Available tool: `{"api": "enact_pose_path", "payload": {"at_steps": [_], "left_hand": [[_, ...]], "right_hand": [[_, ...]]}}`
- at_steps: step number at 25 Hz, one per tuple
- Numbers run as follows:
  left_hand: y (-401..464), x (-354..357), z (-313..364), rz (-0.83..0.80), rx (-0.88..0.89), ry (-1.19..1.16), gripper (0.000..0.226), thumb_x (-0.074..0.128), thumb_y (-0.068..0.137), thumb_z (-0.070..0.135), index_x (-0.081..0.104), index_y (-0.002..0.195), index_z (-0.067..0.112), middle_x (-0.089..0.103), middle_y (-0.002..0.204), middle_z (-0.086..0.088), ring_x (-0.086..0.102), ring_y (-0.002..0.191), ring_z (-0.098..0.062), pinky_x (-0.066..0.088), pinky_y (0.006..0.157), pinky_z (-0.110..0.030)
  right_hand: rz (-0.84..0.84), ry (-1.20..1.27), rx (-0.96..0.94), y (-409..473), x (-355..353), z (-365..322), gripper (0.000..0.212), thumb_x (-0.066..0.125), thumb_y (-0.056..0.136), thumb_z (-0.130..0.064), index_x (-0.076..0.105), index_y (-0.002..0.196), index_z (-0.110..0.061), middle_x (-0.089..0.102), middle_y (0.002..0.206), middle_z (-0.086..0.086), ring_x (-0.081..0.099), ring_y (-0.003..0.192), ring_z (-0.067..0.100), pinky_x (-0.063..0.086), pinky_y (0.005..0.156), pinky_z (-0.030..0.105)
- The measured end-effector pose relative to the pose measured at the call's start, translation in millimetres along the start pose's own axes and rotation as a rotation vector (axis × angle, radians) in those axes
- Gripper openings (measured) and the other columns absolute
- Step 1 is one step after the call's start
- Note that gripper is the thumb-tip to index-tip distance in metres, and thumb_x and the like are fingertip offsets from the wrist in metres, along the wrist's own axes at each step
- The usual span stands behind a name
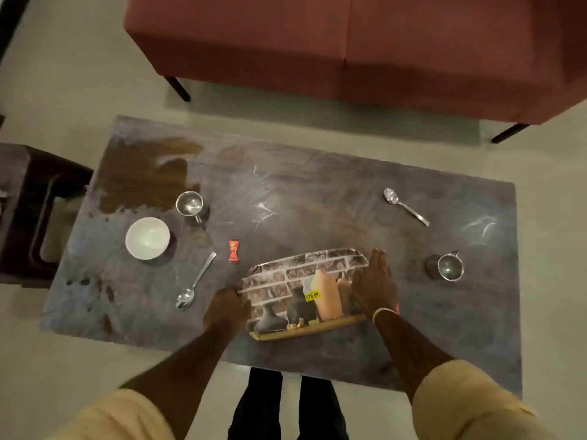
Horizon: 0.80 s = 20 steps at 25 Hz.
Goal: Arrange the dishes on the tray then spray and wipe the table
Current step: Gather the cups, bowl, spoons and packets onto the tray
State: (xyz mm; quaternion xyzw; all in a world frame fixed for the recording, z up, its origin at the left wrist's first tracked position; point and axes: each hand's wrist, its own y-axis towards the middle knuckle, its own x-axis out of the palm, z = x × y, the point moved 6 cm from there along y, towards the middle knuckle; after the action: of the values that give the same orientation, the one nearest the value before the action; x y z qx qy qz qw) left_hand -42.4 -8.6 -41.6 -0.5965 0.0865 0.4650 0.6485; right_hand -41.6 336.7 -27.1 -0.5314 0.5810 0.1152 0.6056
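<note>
A printed tray [286,274] with a brick-wall and pottery picture lies on the low table [317,198] near its front edge. My left hand [227,308] grips the tray's left end. My right hand [374,284] lies flat with straight fingers against the tray's right end. On the table's left stand a white bowl [147,238] and a steel cup [190,203], with a spoon [194,282] in front of them. A second spoon [405,205] and a second steel cup [449,266] sit on the right.
A small red sachet [234,251] lies left of the tray. A brown wet-looking patch [143,176] marks the table's far left. A red sofa [349,49] stands beyond the table, a dark wooden stool [35,211] to its left. My legs [286,408] stand at the front edge.
</note>
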Motion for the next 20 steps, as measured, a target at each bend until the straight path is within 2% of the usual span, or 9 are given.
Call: {"api": "enact_pose_path", "payload": {"at_steps": [6,9,11,13,15,18,20], "left_hand": [[6.5,21.4,-13.0,0.034,-0.087,-0.088,0.028,0.063,0.085,0.024,0.054,0.109,0.013,0.067,0.097,-0.012,0.066,0.091,-0.036,0.050,0.067,-0.035],[15.6,24.2,-12.9,0.046,-0.103,-0.122,0.023,0.063,0.086,0.019,0.053,0.104,0.010,0.068,0.091,-0.013,0.067,0.087,-0.037,0.054,0.067,-0.038],[19.8,19.6,-8.5,0.043,-0.095,-0.131,0.019,0.064,0.087,0.014,0.055,0.103,0.006,0.065,0.084,-0.009,0.066,0.082,-0.033,0.050,0.063,-0.033],[26.3,9.7,0.1,0.067,-0.062,-0.134,0.019,0.065,0.088,0.016,0.057,0.102,0.007,0.067,0.085,-0.009,0.067,0.079,-0.030,0.053,0.063,-0.034],[38.9,-6.5,17.3,0.116,-0.011,-0.128,0.018,0.066,0.086,0.020,0.058,0.100,0.012,0.071,0.086,-0.010,0.069,0.079,-0.030,0.057,0.066,-0.038],[64.3,-33.3,55.6,0.161,0.058,-0.140,0.014,0.068,0.085,0.020,0.059,0.092,0.014,0.068,0.079,-0.004,0.063,0.066,-0.020,0.047,0.055,-0.029],[85.6,-49.1,78.3,0.187,0.109,-0.146,0.012,0.069,0.084,0.020,0.059,0.088,0.015,0.066,0.076,-0.001,0.064,0.065,-0.019,0.047,0.054,-0.028]], "right_hand": [[-0.092,0.105,0.118,10.6,26.5,23.0,0.087,0.069,0.083,-0.046,0.028,0.149,-0.009,0.039,0.149,0.013,0.042,0.132,0.035,0.038,0.106,0.047],[-0.015,0.099,0.053,16.8,29.5,26.2,0.067,0.075,0.080,-0.033,0.046,0.135,-0.009,0.054,0.131,0.013,0.052,0.118,0.033,0.045,0.099,0.046],[0.024,0.142,0.065,19.8,22.4,26.5,0.049,0.071,0.082,-0.015,0.053,0.127,-0.007,0.057,0.123,0.015,0.055,0.112,0.034,0.047,0.096,0.046],[0.040,0.205,0.092,21.7,14.3,26.7,0.041,0.067,0.083,-0.005,0.056,0.122,-0.006,0.058,0.119,0.015,0.055,0.110,0.034,0.047,0.094,0.044],[0.062,0.237,0.111,29.2,4.3,26.9,0.039,0.066,0.082,-0.002,0.057,0.120,-0.005,0.058,0.117,0.016,0.056,0.108,0.034,0.047,0.093,0.043],[0.102,0.273,0.131,46.3,-9.2,26.2,0.039,0.066,0.081,-0.003,0.058,0.119,-0.004,0.059,0.114,0.017,0.057,0.106,0.037,0.048,0.092,0.044],[0.113,0.290,0.147,59.4,-16.1,24.9,0.037,0.066,0.082,-0.007,0.059,0.119,-0.006,0.060,0.112,0.017,0.058,0.106,0.036,0.048,0.092,0.043]]}}
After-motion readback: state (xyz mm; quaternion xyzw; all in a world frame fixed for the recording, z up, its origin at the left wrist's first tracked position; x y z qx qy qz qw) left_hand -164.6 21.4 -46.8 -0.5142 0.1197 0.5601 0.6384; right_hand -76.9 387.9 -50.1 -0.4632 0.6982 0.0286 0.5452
